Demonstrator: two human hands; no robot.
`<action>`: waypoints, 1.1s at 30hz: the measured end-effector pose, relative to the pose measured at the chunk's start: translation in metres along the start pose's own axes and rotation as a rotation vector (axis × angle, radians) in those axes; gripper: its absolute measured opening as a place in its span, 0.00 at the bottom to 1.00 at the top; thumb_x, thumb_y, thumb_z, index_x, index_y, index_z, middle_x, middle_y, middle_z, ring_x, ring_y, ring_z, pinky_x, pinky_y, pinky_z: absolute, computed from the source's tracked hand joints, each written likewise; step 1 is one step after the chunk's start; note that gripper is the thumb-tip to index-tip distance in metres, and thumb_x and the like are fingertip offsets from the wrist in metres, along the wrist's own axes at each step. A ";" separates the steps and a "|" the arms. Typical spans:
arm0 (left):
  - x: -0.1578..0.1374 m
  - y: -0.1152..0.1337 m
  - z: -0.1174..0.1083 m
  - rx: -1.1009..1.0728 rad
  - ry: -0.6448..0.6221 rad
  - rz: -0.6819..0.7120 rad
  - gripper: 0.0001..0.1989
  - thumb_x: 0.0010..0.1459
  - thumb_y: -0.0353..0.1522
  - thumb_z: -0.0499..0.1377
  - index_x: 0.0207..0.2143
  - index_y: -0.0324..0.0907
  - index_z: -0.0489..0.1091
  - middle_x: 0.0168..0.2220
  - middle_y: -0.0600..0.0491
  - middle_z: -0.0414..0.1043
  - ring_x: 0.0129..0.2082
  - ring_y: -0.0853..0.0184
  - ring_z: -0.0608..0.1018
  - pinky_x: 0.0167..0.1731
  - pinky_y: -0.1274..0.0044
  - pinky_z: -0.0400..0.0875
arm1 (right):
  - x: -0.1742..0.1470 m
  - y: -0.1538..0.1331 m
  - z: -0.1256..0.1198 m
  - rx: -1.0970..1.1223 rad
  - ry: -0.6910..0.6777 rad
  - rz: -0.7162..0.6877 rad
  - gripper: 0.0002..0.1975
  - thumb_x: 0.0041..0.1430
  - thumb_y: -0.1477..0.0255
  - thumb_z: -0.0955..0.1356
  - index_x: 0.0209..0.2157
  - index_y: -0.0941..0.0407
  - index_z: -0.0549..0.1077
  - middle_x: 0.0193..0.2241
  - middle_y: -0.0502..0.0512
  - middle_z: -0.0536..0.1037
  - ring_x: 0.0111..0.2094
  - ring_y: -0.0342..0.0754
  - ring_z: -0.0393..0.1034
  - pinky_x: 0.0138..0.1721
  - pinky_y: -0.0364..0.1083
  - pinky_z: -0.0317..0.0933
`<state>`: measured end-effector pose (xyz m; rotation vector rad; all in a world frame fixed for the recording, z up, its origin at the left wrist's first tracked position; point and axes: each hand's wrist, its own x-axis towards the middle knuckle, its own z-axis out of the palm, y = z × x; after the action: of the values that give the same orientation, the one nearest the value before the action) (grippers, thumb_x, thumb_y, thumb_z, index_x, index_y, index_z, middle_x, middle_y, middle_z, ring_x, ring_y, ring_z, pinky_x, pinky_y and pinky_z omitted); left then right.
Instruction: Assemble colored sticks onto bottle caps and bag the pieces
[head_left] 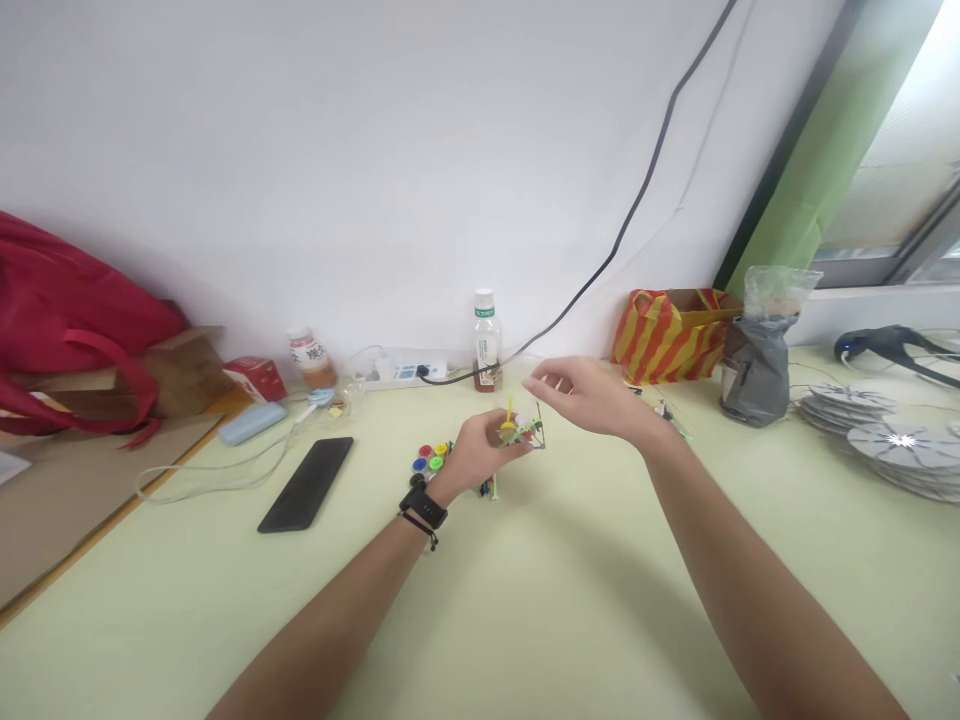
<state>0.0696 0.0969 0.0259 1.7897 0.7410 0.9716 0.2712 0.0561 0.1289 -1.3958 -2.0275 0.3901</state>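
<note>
My left hand point(484, 452), with a black watch on its wrist, is closed around a small plastic assembly point(523, 430) of yellow, green and white parts. Part of that assembly is hidden by the fingers. A yellow stem rises from it, and a dark thin bar stands at its right side. Above and to the right hovers my right hand point(581, 395), its fingers bent and apart, with nothing visible in them. Beside my left hand lie several coloured round pieces point(424, 463) in red, yellow, blue and green. Thin coloured sticks point(489, 487) rest just below the hand.
A black phone point(306, 485) lies to the left, near white cables. Against the wall stand a drink bottle point(486, 345), a second bottle point(311, 362) and a power strip point(405, 368). On the right are a striped bag point(667, 340), a grey bag point(756, 372) and stacked discs point(904, 447).
</note>
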 end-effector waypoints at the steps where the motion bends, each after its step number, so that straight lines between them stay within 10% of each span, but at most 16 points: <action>1: 0.000 0.001 0.000 -0.013 -0.030 -0.005 0.18 0.54 0.39 0.71 0.43 0.39 0.76 0.42 0.46 0.80 0.43 0.59 0.81 0.46 0.70 0.74 | 0.000 0.002 -0.001 0.008 -0.059 -0.025 0.15 0.66 0.59 0.66 0.37 0.55 0.79 0.30 0.52 0.80 0.30 0.47 0.72 0.30 0.43 0.59; 12: -0.007 0.017 -0.001 -0.247 -0.064 -0.098 0.25 0.52 0.41 0.73 0.48 0.39 0.74 0.43 0.46 0.78 0.40 0.60 0.83 0.46 0.66 0.78 | -0.009 -0.009 -0.012 0.033 -0.141 -0.078 0.10 0.61 0.63 0.70 0.36 0.55 0.79 0.29 0.51 0.80 0.29 0.45 0.73 0.29 0.42 0.61; 23: -0.080 0.017 0.027 -0.127 -0.058 -0.138 0.16 0.54 0.39 0.71 0.41 0.40 0.76 0.40 0.47 0.79 0.42 0.58 0.81 0.45 0.69 0.77 | -0.033 -0.022 -0.008 -0.009 -0.662 -0.064 0.06 0.58 0.77 0.67 0.33 0.55 0.78 0.34 0.51 0.82 0.23 0.43 0.77 0.25 0.41 0.61; 33: -0.089 0.013 0.032 -0.053 -0.027 -0.078 0.15 0.57 0.38 0.69 0.43 0.41 0.77 0.44 0.47 0.80 0.45 0.59 0.81 0.47 0.70 0.75 | -0.041 -0.028 -0.018 0.088 -0.515 0.031 0.04 0.57 0.73 0.70 0.33 0.54 0.80 0.26 0.50 0.82 0.26 0.47 0.79 0.26 0.41 0.64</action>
<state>0.0534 0.0054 0.0039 1.7122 0.7558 0.9058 0.2724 0.0059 0.1443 -1.3715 -2.3538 0.9192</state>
